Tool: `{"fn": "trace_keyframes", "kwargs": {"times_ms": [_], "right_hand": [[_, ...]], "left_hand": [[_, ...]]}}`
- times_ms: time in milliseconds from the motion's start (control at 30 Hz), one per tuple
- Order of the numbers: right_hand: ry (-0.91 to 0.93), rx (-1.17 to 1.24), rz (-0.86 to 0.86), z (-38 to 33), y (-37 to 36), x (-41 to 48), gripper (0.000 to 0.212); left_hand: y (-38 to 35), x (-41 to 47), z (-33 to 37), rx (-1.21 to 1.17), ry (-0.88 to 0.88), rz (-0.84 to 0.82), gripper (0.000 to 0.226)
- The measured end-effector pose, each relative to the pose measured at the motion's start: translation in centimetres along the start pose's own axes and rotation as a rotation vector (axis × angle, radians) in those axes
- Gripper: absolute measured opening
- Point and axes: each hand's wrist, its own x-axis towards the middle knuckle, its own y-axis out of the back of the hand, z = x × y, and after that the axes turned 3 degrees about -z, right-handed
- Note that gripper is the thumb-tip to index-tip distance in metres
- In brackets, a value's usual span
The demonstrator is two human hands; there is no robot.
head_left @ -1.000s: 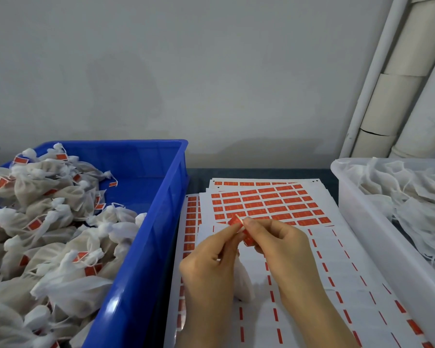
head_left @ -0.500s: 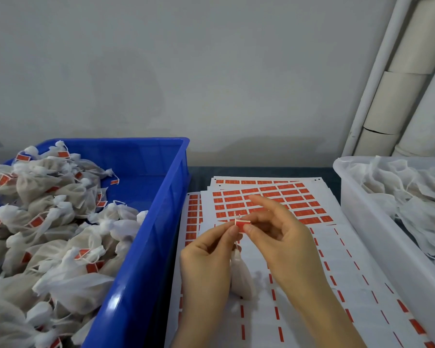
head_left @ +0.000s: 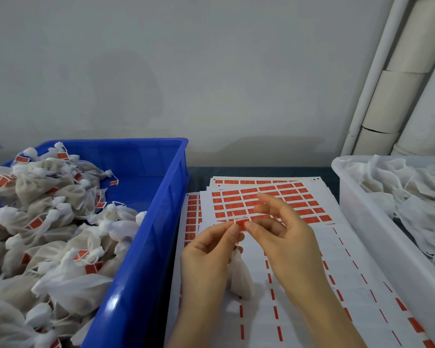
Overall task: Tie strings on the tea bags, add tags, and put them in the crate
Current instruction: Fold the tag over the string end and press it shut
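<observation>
My left hand pinches the string of a white tea bag, which hangs under it and touches the sticker sheets. A small red tag sits on the string between both hands. My right hand pinches the tag's right end with thumb and a finger; its other fingers are spread upward. The blue crate on the left holds several tied, tagged tea bags.
Stacked sheets of red tag stickers lie on the table between the crates, the nearer sheets mostly peeled. A clear white bin on the right holds untied white bags. Pale pipes run up the wall at the right.
The hands have risen slightly from the sheets. My right hand's fingers have spread open upward while thumb and finger stay on the tag; the tag now lies flat across the string.
</observation>
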Motion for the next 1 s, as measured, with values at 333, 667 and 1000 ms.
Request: {"fn": "trace_keyframes", "kwargs": {"times_ms": [333,667,1000], "right_hand": [[-0.003,-0.161,-0.143,0.4,0.1,0.0,0.026],[-0.023,-0.094,-0.099,0.3,0.6,0.1,0.012],[0.018,-0.167,-0.16,-1.1,1.5,0.1,0.01]], "left_hand": [[0.0,-0.1,0.3,0.042,-0.037,-0.016,0.031],[0.0,-0.2,0.5,0.034,-0.069,-0.06,0.022],[-0.8,-1.3,2.1,-0.006,-0.094,-0.02,0.008]]}}
